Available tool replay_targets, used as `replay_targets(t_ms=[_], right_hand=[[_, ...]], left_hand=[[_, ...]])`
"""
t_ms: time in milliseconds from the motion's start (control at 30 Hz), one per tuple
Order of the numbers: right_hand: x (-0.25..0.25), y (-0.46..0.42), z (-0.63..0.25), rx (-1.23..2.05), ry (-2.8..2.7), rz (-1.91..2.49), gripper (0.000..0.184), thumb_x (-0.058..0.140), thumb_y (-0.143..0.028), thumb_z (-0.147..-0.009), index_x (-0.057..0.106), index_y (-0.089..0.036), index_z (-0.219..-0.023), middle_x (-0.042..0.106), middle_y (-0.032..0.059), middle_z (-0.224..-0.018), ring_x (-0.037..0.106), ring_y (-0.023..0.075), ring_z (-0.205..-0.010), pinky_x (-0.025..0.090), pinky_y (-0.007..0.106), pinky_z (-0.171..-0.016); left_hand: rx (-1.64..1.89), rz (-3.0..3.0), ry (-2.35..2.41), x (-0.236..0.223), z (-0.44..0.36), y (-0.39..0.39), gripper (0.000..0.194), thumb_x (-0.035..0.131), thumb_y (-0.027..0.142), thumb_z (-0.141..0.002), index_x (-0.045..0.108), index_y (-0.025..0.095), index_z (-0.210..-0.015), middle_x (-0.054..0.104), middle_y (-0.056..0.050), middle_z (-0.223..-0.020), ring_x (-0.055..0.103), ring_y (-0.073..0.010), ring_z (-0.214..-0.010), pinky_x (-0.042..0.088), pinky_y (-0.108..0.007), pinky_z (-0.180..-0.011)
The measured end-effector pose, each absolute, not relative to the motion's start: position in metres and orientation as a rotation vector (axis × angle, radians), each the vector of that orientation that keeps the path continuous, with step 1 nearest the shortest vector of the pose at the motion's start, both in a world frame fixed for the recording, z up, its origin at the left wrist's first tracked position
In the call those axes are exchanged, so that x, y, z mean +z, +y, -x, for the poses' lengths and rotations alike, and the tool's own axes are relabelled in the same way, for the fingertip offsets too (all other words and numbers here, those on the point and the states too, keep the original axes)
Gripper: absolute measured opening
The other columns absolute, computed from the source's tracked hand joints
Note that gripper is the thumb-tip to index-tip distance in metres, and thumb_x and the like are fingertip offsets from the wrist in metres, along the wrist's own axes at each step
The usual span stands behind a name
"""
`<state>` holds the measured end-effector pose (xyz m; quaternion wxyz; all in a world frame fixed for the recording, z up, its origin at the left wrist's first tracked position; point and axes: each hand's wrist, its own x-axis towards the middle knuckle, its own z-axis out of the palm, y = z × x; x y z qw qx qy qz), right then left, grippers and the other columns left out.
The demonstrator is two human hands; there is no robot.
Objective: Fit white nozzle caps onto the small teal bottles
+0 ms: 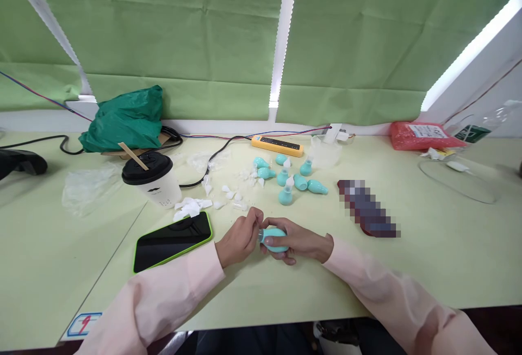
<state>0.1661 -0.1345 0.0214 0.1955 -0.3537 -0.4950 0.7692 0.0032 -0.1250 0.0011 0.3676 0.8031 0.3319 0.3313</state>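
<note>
My right hand [291, 238] is wrapped round a teal squeeze bulb [275, 240], which lies on its side with a clear collar pointing left. At that collar, my left hand [243, 237] is closed, its fingers curled; what they pinch is hidden. Beyond my hands are several more teal bulbs, some lying down. One upright teal bulb [285, 196] carries a white pointed tip [290, 181]. Left of them lie small white tips [228, 192] and a clear little tube [240, 205].
A black phone [173, 242] in a green case lies left, near a lidded paper cup [157, 186] and crumpled tissue [191, 206]. A yellow power strip [277, 145] is behind the bulbs. To the right are a pixelated dark red object [368, 209] and a red package [424, 135].
</note>
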Motion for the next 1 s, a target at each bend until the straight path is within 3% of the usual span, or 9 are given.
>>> replay_targets(t_ms=[167,300,367,500,633,733,833,1000], right_hand=[[0.017,-0.128,-0.171,2.143,-1.562,0.952,0.031,0.054,-0.042,-0.068,0.049,-0.017,-0.085,0.058,0.0003,-0.064,0.043,0.0042,-0.038,0.037,0.016,-0.033],[0.010,-0.126,-0.171,2.067,-1.636,0.912,0.028,0.054,-0.040,-0.069,0.052,-0.013,-0.075,0.058,0.0021,-0.062,0.051,0.0075,-0.042,0.044,0.021,-0.041],[0.008,-0.125,-0.170,1.955,-1.598,0.901,0.026,0.057,-0.037,-0.069,0.051,-0.013,-0.076,0.058,0.0026,-0.065,0.053,0.0082,-0.046,0.045,0.024,-0.046],[0.009,-0.125,-0.170,1.777,-1.527,0.881,0.022,0.059,-0.032,-0.068,0.047,-0.015,-0.073,0.059,0.0043,-0.072,0.053,0.0091,-0.049,0.044,0.026,-0.049],[0.007,-0.125,-0.171,1.605,-1.543,0.905,0.022,0.059,-0.031,-0.066,0.043,-0.017,-0.072,0.059,0.0028,-0.066,0.050,0.0093,-0.047,0.042,0.025,-0.048],[0.002,-0.125,-0.172,1.303,-1.608,1.050,0.022,0.059,-0.031,-0.066,0.046,-0.017,-0.078,0.057,0.0013,-0.063,0.049,0.0099,-0.046,0.042,0.025,-0.047],[-0.004,-0.124,-0.173,0.802,-1.725,1.177,0.019,0.057,-0.030,-0.067,0.053,-0.017,-0.080,0.059,0.0030,-0.070,0.054,0.0136,-0.058,0.044,0.026,-0.055],[-0.011,-0.125,-0.174,0.251,-1.881,1.095,0.020,0.055,-0.028,-0.070,0.056,-0.018,-0.087,0.064,0.0045,-0.079,0.059,0.0153,-0.068,0.045,0.026,-0.063]], left_hand=[[0.743,-2.209,0.869,0.001,-0.010,-0.131,0.019,0.023,0.023,-0.083,0.038,0.016,-0.093,0.051,0.001,-0.047,0.047,-0.0139,-0.044,0.031,-0.025,-0.048],[0.852,-2.477,1.013,0.015,0.004,-0.110,0.035,0.025,0.037,-0.081,0.040,0.013,-0.101,0.051,-0.002,-0.063,0.048,-0.0153,-0.052,0.034,-0.027,-0.053],[0.910,-2.484,1.278,0.025,0.017,-0.093,0.034,0.018,0.032,-0.084,0.041,0.015,-0.103,0.051,-0.003,-0.071,0.048,-0.0150,-0.060,0.036,-0.028,-0.060],[0.632,-2.761,1.618,0.023,0.032,-0.067,0.032,0.039,0.033,-0.078,0.047,0.018,-0.104,0.049,-0.010,-0.091,0.042,-0.0239,-0.086,0.035,-0.037,-0.071],[0.455,-2.703,1.746,0.003,0.030,-0.059,0.022,0.041,0.027,-0.078,0.058,0.016,-0.089,0.049,-0.012,-0.091,0.040,-0.0266,-0.088,0.037,-0.039,-0.067],[0.742,-2.564,1.597,0.003,0.027,-0.062,0.021,0.042,0.027,-0.078,0.059,0.016,-0.081,0.052,-0.010,-0.090,0.041,-0.0249,-0.091,0.038,-0.041,-0.073],[1.081,-2.112,1.263,0.013,0.022,-0.074,0.021,0.044,0.031,-0.077,0.058,0.015,-0.082,0.056,-0.008,-0.088,0.049,-0.0201,-0.086,0.043,-0.037,-0.076],[0.996,-1.352,0.865,0.016,0.009,-0.096,0.024,0.054,0.031,-0.070,0.058,0.010,-0.081,0.063,-0.006,-0.071,0.060,-0.0177,-0.068,0.050,-0.036,-0.069]])
